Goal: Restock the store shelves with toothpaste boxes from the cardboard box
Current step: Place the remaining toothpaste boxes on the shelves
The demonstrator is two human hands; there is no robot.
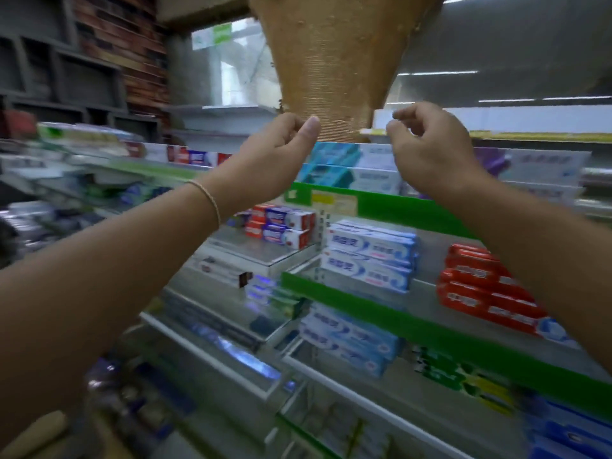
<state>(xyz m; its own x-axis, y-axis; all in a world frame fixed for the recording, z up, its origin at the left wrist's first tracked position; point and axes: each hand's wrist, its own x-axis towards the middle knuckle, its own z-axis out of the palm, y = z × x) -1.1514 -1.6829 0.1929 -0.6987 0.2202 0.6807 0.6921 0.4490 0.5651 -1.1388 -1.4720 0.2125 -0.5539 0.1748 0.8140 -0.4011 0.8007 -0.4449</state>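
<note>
Up at the top shelf (530, 136), both arms are raised, and neither of the hands carries a toothpaste box. The left hand (278, 150) has its fingers curled with the thumb pressed to the forefinger, right at the lower edge of a brown, woven-looking thing (334, 67) that hangs down from above; whether it is pinching that edge I cannot tell. The right hand (430, 150) is loosely curled beside it, thumb and fingertips near each other, holding nothing I can make out. Toothpaste boxes are already stocked all around: teal boxes (334, 164) just behind the hands, white-and-blue boxes (371, 256) a shelf lower, red boxes (480, 286) to their right, and red-and-blue ones (284, 226) to the left. The cardboard box is not clearly in view; a tan shape at the bottom left corner is too blurred to name. The whole scene is smeared by motion. My guess is that the hands are between boxes. To do this step well, they should go down for the next box, take it along its length, and slide it in flush with its own kind, label outward, without knocking the stacked rows.
</note>
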